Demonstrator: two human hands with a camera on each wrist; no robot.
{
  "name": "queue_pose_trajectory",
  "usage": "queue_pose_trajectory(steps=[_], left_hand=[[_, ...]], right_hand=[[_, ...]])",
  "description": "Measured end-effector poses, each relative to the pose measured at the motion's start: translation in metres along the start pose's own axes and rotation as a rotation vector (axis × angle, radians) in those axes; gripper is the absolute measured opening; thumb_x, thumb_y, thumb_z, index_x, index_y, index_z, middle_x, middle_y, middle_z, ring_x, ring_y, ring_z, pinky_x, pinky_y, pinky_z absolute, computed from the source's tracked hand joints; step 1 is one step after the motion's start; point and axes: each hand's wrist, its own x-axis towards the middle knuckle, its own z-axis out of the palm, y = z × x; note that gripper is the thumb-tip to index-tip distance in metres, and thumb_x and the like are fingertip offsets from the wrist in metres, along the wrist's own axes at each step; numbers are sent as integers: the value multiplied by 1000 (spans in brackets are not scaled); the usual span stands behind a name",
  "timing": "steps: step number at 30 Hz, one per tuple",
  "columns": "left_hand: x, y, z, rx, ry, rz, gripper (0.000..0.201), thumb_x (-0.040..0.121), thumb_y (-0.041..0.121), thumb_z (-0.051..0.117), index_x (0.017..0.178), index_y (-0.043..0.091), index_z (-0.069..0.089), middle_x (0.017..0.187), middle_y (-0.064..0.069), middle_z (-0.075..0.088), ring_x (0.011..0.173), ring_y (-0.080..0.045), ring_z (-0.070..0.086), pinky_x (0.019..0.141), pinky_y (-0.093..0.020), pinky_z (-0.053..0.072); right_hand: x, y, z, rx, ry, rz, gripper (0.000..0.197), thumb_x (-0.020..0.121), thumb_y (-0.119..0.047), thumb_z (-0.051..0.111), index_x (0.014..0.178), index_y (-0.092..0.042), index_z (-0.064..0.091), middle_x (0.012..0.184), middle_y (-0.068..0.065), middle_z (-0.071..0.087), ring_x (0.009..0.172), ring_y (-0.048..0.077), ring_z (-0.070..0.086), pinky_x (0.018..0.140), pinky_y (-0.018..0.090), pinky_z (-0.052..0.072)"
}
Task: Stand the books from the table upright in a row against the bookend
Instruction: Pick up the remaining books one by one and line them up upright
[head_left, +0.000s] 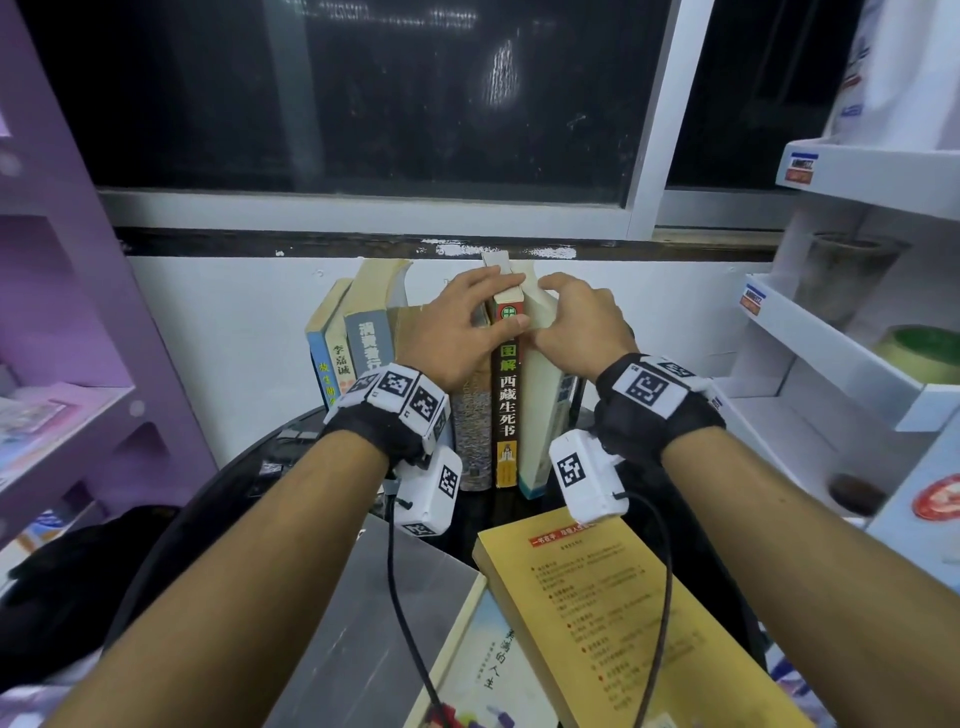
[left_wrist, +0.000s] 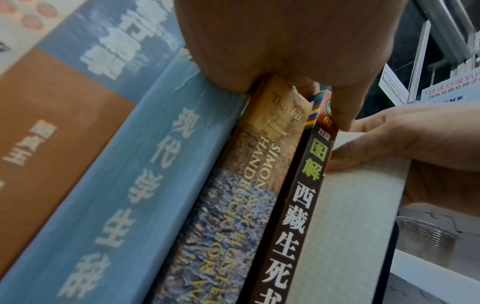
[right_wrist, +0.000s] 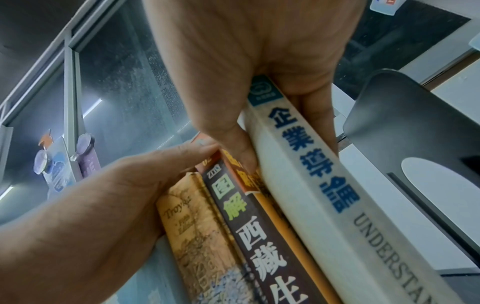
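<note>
Several books stand upright in a row on the round black table (head_left: 244, 467). My left hand (head_left: 493, 306) grips the top of the dark-spined book (head_left: 506, 410), fingers over its top edge and thumb across the spine (left_wrist: 298, 205). Beside it, my right hand (head_left: 550, 306) grips the white book (head_left: 535, 415), thumb on its left face and fingers on its right (right_wrist: 311, 174). The black metal bookend (right_wrist: 415, 123) stands just right of the white book, a little apart from it. In the head view my right hand hides most of the bookend.
Near the table's front edge a yellow book (head_left: 623, 613), a pale illustrated book (head_left: 488, 675) and a grey book (head_left: 374, 613) lie flat. A purple shelf (head_left: 62, 312) stands at the left and a white rack (head_left: 831, 353) at the right. The wall and window sill are behind the row.
</note>
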Motion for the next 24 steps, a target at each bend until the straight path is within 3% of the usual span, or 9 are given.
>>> queue_pose_trajectory(steps=[4, 7, 10, 14, 19, 24], left_hand=[[-1, 1, 1, -12, -4, 3, 49, 90, 45, 60, 137, 37, 49, 149, 8, 37, 134, -12, 38, 109, -34, 32], [-1, 1, 1, -34, -7, -5, 47, 90, 42, 60, 136, 35, 50, 148, 7, 37, 133, -12, 39, 108, -34, 33], [-1, 0, 1, -94, -18, -11, 45, 91, 40, 59, 136, 35, 51, 148, 7, 37, 132, -13, 40, 109, -39, 36], [0, 0, 2, -106, -23, -10, 45, 91, 40, 59, 135, 34, 52, 147, 6, 38, 132, -13, 40, 110, -42, 36], [1, -2, 3, -79, -23, -2, 45, 92, 42, 57, 136, 36, 50, 147, 6, 37, 131, -15, 41, 107, -45, 40], [2, -3, 2, -98, -35, -4, 47, 91, 46, 55, 136, 36, 49, 147, 4, 37, 131, -17, 41, 105, -47, 42]], right_hand=[[0, -1, -5, 36, -61, -29, 63, 79, -29, 63, 139, -25, 44, 127, 11, 60, 114, 31, 57, 95, 44, 49], [-4, -2, -12, 110, -171, -49, 74, 76, -30, 67, 144, -23, 37, 121, 10, 61, 102, 26, 62, 84, 38, 56], [-10, 4, -18, 164, -298, -65, 89, 75, -17, 74, 149, -24, 25, 110, 6, 62, 90, 21, 66, 67, 35, 61], [-16, 12, -20, 205, -372, -110, 106, 73, -5, 79, 151, -29, 13, 107, 4, 62, 84, 15, 65, 57, 29, 60], [-20, 11, -14, 207, -302, -185, 101, 72, -7, 82, 150, -28, 22, 113, 5, 65, 93, 18, 66, 64, 32, 61], [-19, 14, -6, 186, -239, -237, 99, 72, -12, 82, 150, -24, 23, 114, 5, 64, 92, 14, 64, 64, 22, 56]])
